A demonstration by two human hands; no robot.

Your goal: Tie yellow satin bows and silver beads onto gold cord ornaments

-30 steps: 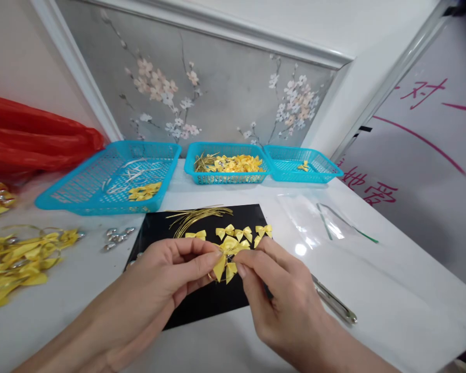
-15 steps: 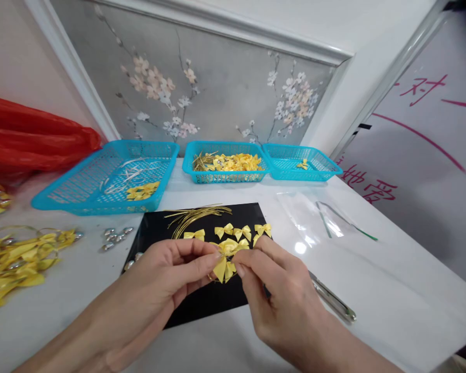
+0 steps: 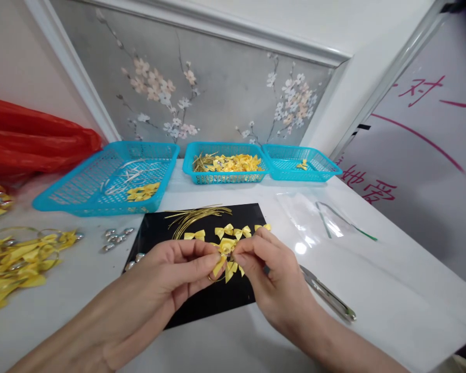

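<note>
A yellow ribbon bow (image 3: 227, 246) is pinched between both hands above the black mat (image 3: 202, 311). My left hand (image 3: 186, 264) holds its left side between thumb and forefinger, where a thin gold loop hangs beneath. My right hand (image 3: 267, 264) grips the right side, its fingertips hiding the exact hold. Several small yellow bows (image 3: 224, 230) lie on the mat just beyond the fingers. Gold wire ties (image 3: 196, 217) spread across the mat's far edge. Silver beads (image 3: 139, 257) peek out beside my left hand.
Three blue baskets (image 3: 225, 180) line the back, with yellow bows inside. Yellow ribbon pieces (image 3: 19, 261) and silver beads (image 3: 116, 238) lie left. Metal scissors or snips (image 3: 330, 295) lie beside my right wrist. Clear plastic bags (image 3: 299, 223) and a green-ended strip (image 3: 349, 223) are at right.
My right hand has shifted slightly up and left, and its fingers have drawn closer together. The held bow has turned, and its ribbon tails hang differently.
</note>
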